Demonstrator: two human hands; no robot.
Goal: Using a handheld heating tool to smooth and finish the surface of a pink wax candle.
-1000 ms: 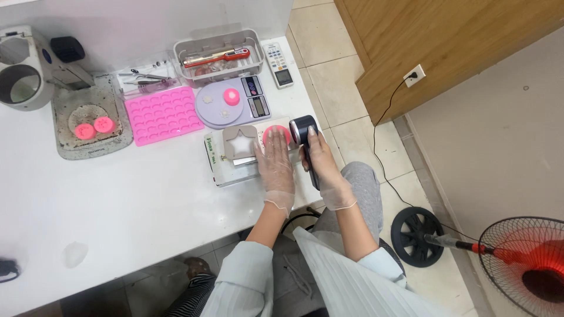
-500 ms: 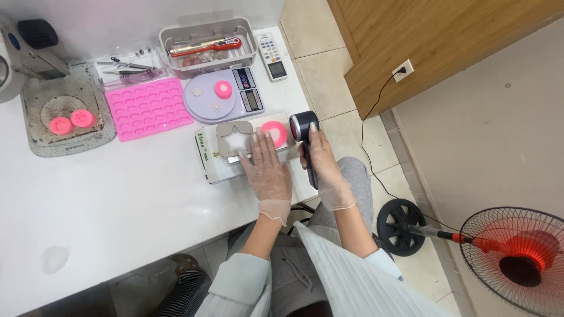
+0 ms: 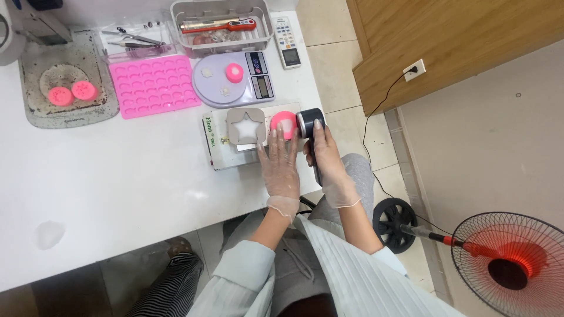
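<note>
gloved left hand (image 3: 281,167) lies flat, fingers spread, touching a pink disc (image 3: 284,124) on a small tray (image 3: 220,154) at the table's edge; right hand (image 3: 326,159) wraps a dark heat tool (image 3: 309,124). disc looks soft, light; best pinched at its rim.

White table (image 3: 117,194) bears pink mould (image 3: 154,85), scale (image 3: 235,79).

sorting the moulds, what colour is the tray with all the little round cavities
Pink: the silicone mould tray, seen clearly in the head view.
</note>
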